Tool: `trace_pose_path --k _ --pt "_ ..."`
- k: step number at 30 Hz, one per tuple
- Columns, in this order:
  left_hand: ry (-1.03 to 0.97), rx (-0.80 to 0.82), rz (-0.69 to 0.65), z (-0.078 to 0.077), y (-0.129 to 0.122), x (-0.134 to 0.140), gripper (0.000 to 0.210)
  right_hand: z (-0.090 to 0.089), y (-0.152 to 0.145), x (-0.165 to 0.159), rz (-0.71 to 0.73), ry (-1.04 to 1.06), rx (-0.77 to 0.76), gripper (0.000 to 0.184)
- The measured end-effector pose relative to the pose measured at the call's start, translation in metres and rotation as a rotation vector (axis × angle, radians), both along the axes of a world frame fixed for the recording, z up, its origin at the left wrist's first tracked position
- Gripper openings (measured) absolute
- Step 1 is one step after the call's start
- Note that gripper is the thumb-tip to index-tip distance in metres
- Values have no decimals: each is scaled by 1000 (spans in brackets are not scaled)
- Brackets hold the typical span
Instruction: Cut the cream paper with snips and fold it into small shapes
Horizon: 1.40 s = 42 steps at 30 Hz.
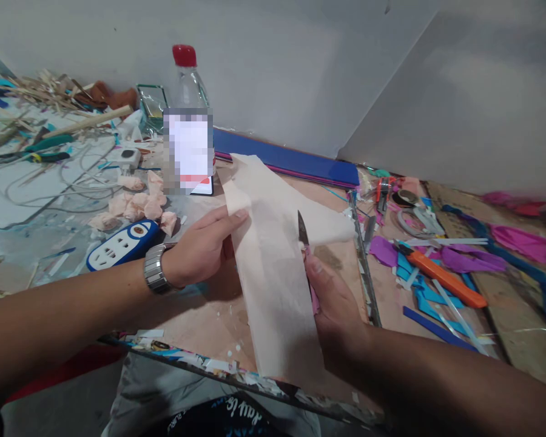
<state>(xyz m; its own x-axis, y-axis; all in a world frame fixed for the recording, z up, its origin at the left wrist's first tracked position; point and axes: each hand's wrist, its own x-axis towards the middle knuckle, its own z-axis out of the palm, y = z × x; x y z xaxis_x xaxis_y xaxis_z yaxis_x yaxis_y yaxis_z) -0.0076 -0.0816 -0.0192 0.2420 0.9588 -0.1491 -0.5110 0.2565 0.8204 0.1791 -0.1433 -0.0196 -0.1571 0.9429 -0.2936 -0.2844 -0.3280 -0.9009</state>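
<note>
A thin, pale cream sheet (273, 261), which could be paper or cloth, hangs in a long strip over the work board. My left hand (209, 243) pinches its left edge between thumb and fingers. In my right hand (334, 297) is a pair of scissors (303, 229) with pinkish handles, the dark blade pointing up. That blade shows in front of the sheet at its right side, where a wider flap spreads to the right. Part of the scissors and the fingers of my right hand are hidden behind the strip.
Left are a blue-and-white power strip (125, 244), crumpled peach pieces (134, 205) and green-handled pliers (50, 144). Behind stand a phone (191, 152) and a red-capped bottle (191, 85), before a blue strip stack (286, 156). An orange utility knife (448, 279) lies right among scraps.
</note>
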Motion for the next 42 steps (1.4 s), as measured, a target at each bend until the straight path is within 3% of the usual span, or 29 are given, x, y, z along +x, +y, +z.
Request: trace_pose_path --k 24,42 --pt "20 -27 49 6 0 2 10 -2 -2 0 16 4 -15 32" --pt "-15 -29 38 4 1 -1 23 0 -4 -1 53 53 -50 29"
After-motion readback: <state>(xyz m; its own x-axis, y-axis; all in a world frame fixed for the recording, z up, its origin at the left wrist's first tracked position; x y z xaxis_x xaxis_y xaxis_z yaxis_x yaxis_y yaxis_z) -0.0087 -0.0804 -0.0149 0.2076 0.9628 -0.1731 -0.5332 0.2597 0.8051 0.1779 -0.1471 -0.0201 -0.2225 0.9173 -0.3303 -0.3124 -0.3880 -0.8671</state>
